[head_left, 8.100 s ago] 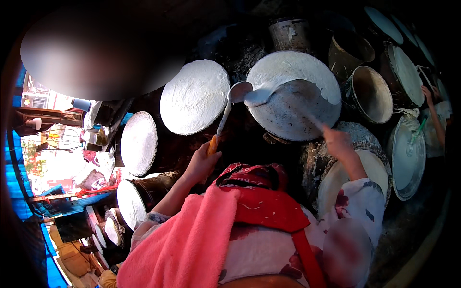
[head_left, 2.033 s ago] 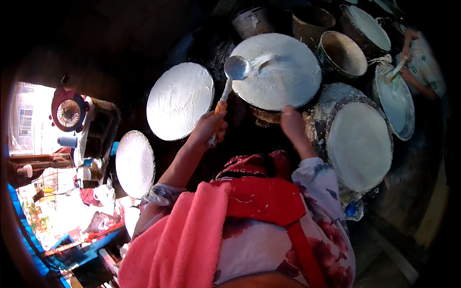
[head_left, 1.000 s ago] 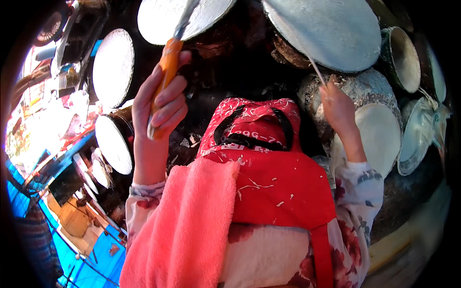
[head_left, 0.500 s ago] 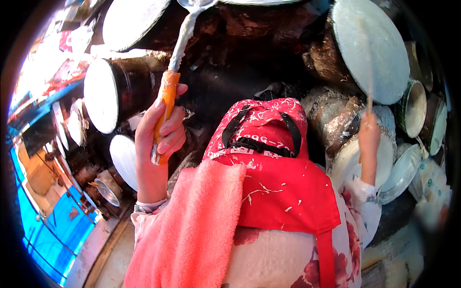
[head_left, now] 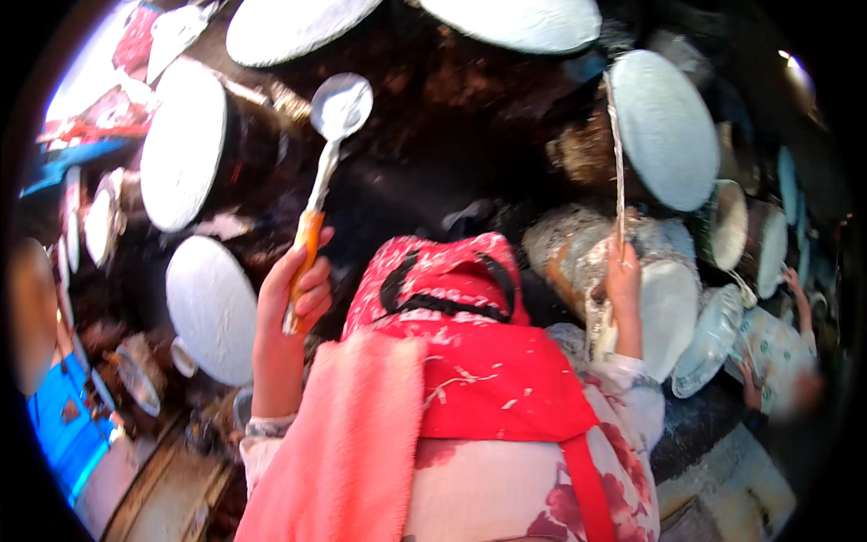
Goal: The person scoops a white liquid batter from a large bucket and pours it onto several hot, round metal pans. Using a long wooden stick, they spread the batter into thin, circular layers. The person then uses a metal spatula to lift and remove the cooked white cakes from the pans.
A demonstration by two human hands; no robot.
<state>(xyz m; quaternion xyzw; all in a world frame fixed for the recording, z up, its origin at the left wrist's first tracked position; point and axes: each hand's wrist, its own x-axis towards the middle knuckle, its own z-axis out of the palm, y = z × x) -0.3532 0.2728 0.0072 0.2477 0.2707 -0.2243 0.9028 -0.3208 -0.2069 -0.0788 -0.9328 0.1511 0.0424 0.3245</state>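
Observation:
My left hand (head_left: 300, 287) is closed around the orange handle of a ladle (head_left: 340, 107), held upright with its round, white-smeared bowl at the top. My right hand (head_left: 622, 287) grips a thin stick (head_left: 619, 154) coated in something whitish, pointing up. The stick's upper end lies in front of, or against, the left edge of a round white-topped disc (head_left: 666, 131) on a dark drum-like body; I cannot tell whether they touch. Below that hand is another pale round top (head_left: 659, 321). A large white disc (head_left: 210, 310) is nearest to my left hand.
More white round tops (head_left: 183, 144) on dark drums ring the space, two of them (head_left: 515, 20) at the far edge. A red apron (head_left: 506, 379) and a pink towel (head_left: 361, 434) cover my front. Other people (head_left: 784, 352) are at the right and left edges.
The whole view has shifted, bringing the ladle's bowl and the far discs further into sight. My right hand and its stick appear further left. Both hands keep their holds.

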